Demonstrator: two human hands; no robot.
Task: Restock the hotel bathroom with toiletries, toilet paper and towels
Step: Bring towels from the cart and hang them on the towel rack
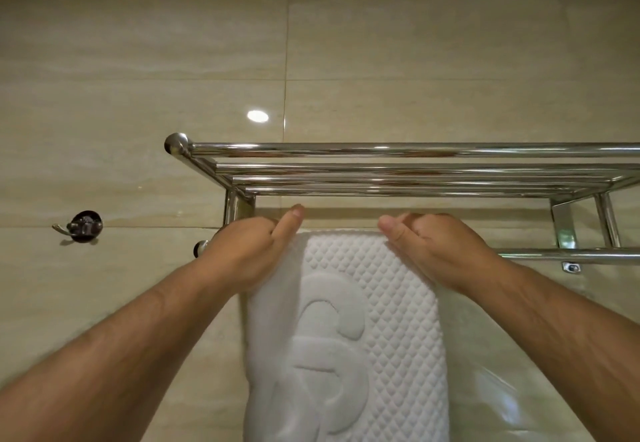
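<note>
A white towel (346, 331) with a diamond weave and a raised emblem hangs down over the lower bar (571, 254) of a chrome towel rack (398, 168) on the tiled wall. My left hand (252, 251) grips the towel's top left corner, fingers curled behind the fold and thumb raised. At the top right corner my right hand (436, 247) holds the towel the same way, its thumb pointing left. The bar under the towel is hidden.
The rack's upper shelf of several chrome rails carries nothing. A chrome wall hook (81, 227) is mounted left of the rack. Glossy beige tiles (138, 61) cover the wall, with a lamp reflection (258, 116) above the rack.
</note>
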